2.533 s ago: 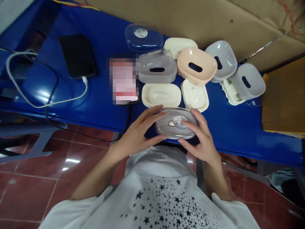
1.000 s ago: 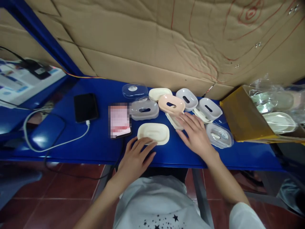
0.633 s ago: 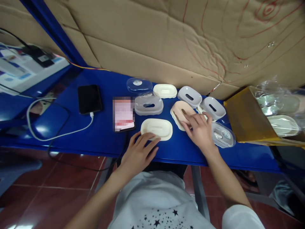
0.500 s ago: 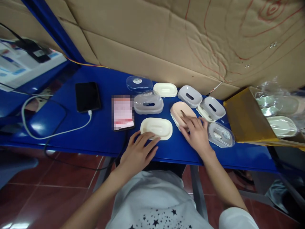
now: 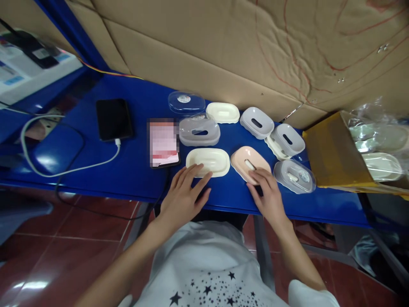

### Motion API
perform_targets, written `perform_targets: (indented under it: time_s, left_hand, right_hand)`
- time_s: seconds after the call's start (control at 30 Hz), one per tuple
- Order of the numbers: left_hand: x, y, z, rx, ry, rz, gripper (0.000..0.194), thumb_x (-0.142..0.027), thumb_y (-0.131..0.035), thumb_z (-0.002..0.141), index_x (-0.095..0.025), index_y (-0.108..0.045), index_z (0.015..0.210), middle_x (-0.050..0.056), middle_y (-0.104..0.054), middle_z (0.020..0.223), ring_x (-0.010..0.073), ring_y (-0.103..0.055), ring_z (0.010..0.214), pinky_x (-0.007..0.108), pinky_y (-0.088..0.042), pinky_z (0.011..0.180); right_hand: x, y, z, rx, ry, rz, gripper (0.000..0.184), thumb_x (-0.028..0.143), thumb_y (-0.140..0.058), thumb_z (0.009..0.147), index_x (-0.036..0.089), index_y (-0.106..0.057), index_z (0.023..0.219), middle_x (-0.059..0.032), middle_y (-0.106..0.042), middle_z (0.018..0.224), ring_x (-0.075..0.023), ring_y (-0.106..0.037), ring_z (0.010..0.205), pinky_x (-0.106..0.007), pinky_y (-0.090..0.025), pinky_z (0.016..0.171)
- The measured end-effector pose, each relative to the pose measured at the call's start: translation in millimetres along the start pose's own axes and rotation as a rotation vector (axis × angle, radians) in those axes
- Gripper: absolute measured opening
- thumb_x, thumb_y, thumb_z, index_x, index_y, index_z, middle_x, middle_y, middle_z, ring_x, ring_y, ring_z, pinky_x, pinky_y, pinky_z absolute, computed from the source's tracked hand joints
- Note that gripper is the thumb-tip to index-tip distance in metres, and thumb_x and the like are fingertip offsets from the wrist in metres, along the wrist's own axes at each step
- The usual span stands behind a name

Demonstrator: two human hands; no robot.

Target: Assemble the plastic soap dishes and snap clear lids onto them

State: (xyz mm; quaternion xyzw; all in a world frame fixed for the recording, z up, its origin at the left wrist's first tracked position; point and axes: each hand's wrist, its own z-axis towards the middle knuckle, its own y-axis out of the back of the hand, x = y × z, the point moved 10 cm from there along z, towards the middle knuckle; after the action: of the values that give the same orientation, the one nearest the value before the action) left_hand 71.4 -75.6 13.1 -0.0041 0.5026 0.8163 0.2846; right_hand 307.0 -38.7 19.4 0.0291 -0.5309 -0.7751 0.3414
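My left hand (image 5: 183,192) lies with spread fingers, its fingertips on the near rim of a cream oval tray (image 5: 220,164). My right hand (image 5: 268,198) has its fingertips on top of the near right side of a peach oval soap dish (image 5: 243,155), thumb at the near edge. Through the slot of the peach dish a cream part shows. Right of that hand is a grey soap dish under a clear lid (image 5: 298,183). Behind are two grey slotted pieces, one (image 5: 257,123) on the table and another (image 5: 289,138) over a cream tray (image 5: 276,147).
Further left are a translucent grey dish (image 5: 191,136), a clear lid (image 5: 177,102) and a cream tray (image 5: 226,108). A phone (image 5: 164,143) and a black device on a white cable (image 5: 113,119) lie left. A cardboard box (image 5: 332,149) with wrapped pieces stands right; cardboard lines the back.
The peach soap dish has come nearer to me with my right hand, whose fingers have left the slot area for the near side. My left hand stays on the cream tray.
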Motion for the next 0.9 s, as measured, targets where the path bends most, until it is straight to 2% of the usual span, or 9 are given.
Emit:
perform_targets:
  time_s: [0.1,0.17,0.23,0.3,0.43,0.53,0.63,0.77,0.9]
  left_hand:
    - [-4.2,7.6,-3.2,-0.069,-0.024,-0.022,0.042,-0.016,-0.069,0.104,-0.02,-0.061,0.146,0.019,-0.063,0.151,0.0362,-0.062,0.142,0.058,-0.05,0.121]
    - [-10.6,12.5,-4.9,-0.102,-0.061,-0.072,0.042,-0.014,-0.069,0.103,-0.022,-0.062,0.144,0.017,-0.065,0.147,0.0338,-0.063,0.14,0.057,-0.049,0.122]
    - [-18.7,11.1,-3.9,-0.071,-0.105,-0.122,0.042,-0.013,-0.069,0.103,-0.024,-0.063,0.144,0.016,-0.066,0.148,0.033,-0.063,0.141,0.057,-0.046,0.125]
    - [-26.9,4.6,-0.6,0.003,-0.148,-0.123,0.043,-0.015,-0.067,0.104,-0.024,-0.063,0.146,0.017,-0.063,0.154,0.0349,-0.06,0.145,0.06,-0.041,0.127]
    - [-30.2,-1.5,6.6,0.052,-0.166,-0.066,0.038,-0.018,-0.063,0.107,-0.022,-0.066,0.145,0.018,-0.062,0.156,0.0384,-0.058,0.147,0.067,-0.036,0.127]
    - [-25.4,-2.8,7.7,0.039,-0.15,-0.056,0.033,-0.019,-0.061,0.109,-0.019,-0.068,0.141,0.02,-0.066,0.151,0.0385,-0.061,0.143,0.067,-0.039,0.124]
    - [-20.9,-6.3,6.7,0.04,-0.129,-0.035,0.03,-0.018,-0.061,0.108,-0.017,-0.069,0.137,0.021,-0.067,0.148,0.0387,-0.064,0.139,0.066,-0.044,0.121]
    - [-20.5,-7.7,7.2,0.026,-0.115,-0.017,0.028,-0.018,-0.064,0.107,-0.017,-0.068,0.135,0.02,-0.068,0.145,0.0388,-0.066,0.136,0.064,-0.047,0.118]
    - [-21.3,-6.8,8.9,0.016,-0.107,-0.021,0.027,-0.018,-0.064,0.107,-0.016,-0.068,0.133,0.019,-0.069,0.143,0.0384,-0.067,0.133,0.063,-0.048,0.117]
  right_hand:
    - [4.6,0.1,-16.1,0.059,0.033,0.104,0.05,0.022,-0.064,0.108,0.033,-0.058,0.156,-0.0115,-0.069,0.144,-0.0295,-0.062,0.145,-0.058,-0.052,0.122]
    - [10.0,2.3,-20.3,0.153,0.077,0.11,0.052,0.025,-0.064,0.108,0.035,-0.056,0.158,-0.0093,-0.069,0.148,-0.0296,-0.06,0.148,-0.063,-0.045,0.128]
    - [9.2,10.9,-16.9,0.242,0.105,0.075,0.051,0.028,-0.063,0.109,0.034,-0.055,0.159,-0.0077,-0.068,0.154,-0.0296,-0.057,0.153,-0.066,-0.037,0.133]
    - [-5.4,31.5,-2.9,0.228,0.089,0.017,0.05,0.031,-0.062,0.11,0.031,-0.055,0.159,-0.0083,-0.065,0.158,-0.0297,-0.054,0.155,-0.065,-0.036,0.134]
    - [-79.2,75.7,38.3,0.059,-0.084,-0.127,0.042,0.04,-0.057,0.11,0.025,-0.067,0.148,-0.0129,-0.068,0.154,-0.0325,-0.06,0.148,-0.06,-0.046,0.126]
    - [-152.3,79.8,57.3,0.09,-0.272,-0.212,0.049,0.05,-0.057,0.106,0.023,-0.069,0.145,-0.0156,-0.066,0.156,-0.0377,-0.057,0.15,-0.067,-0.042,0.125]
    - [-210.8,82.8,62.3,0.107,-0.422,-0.202,0.054,0.053,-0.054,0.104,0.022,-0.067,0.146,-0.0172,-0.064,0.158,-0.0376,-0.055,0.151,-0.065,-0.04,0.127]
    - [-257.9,87.3,58.0,0.145,-0.562,-0.146,0.063,0.061,-0.057,0.101,0.016,-0.067,0.144,-0.0228,-0.071,0.145,-0.0396,-0.067,0.136,-0.064,-0.049,0.119]
    - [-274.8,80.3,54.4,0.216,-0.578,-0.018,0.059,0.061,-0.041,0.109,0.019,-0.069,0.14,-0.0152,-0.074,0.144,-0.029,-0.069,0.134,-0.051,-0.051,0.12]
